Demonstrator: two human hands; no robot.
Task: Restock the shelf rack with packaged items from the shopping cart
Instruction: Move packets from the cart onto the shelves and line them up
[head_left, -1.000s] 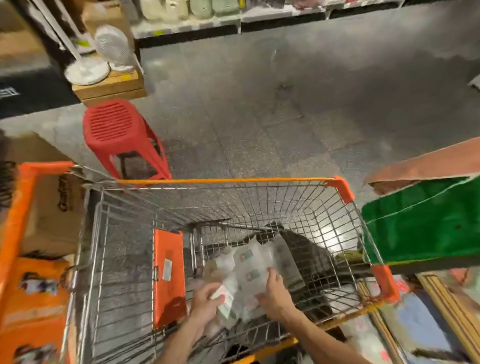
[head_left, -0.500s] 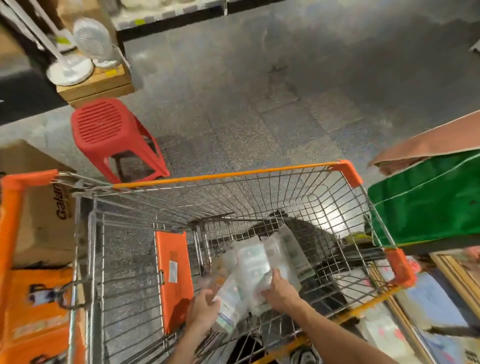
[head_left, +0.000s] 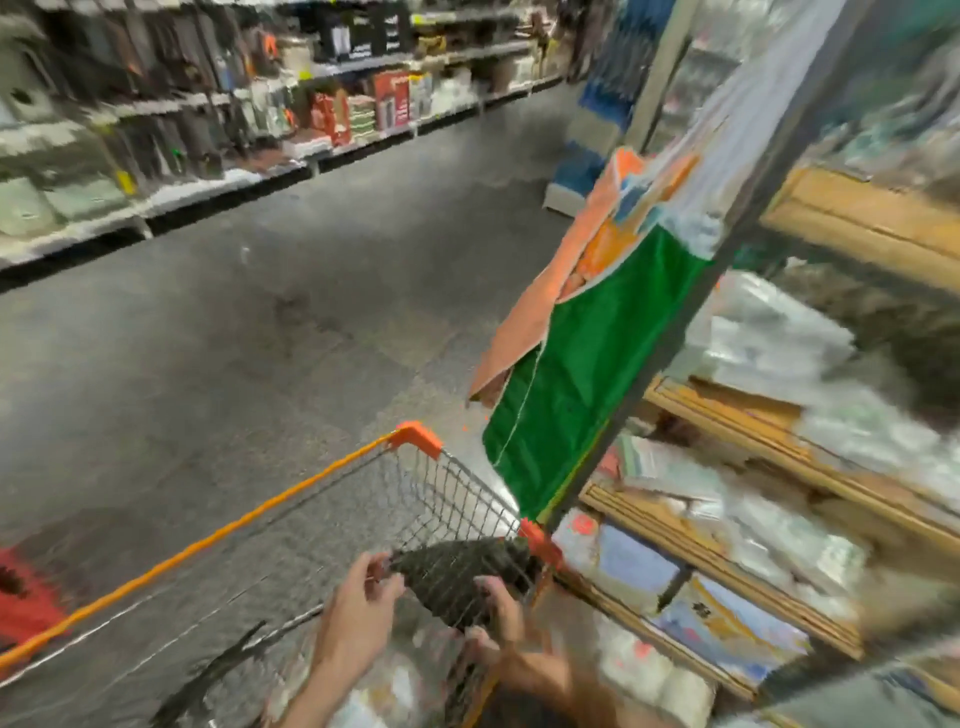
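Note:
The wire shopping cart (head_left: 260, 512) with its orange rim fills the lower left. My left hand (head_left: 358, 597) and my right hand (head_left: 501, 616) are raised at the cart's near right corner with fingers curled. Motion blur hides what they hold. A dark patch shows through the cart's wire between them. Pale blurred packets (head_left: 374, 696) lie low in the cart by my wrists. The shelf rack (head_left: 727, 431) stands right of the cart, with wooden shelves bearing clear-wrapped packaged items (head_left: 769, 338).
A green and orange banner (head_left: 587, 364) hangs off the rack's grey upright post (head_left: 737, 234), just beyond the cart's right corner. A red stool (head_left: 26, 597) sits at the left edge. Stocked store shelves (head_left: 208, 130) line the far side of the grey floor aisle.
The view has swung up and right from the cart's inside to the aisle and rack. Both hands have risen from the packets in the cart's bottom to its right corner.

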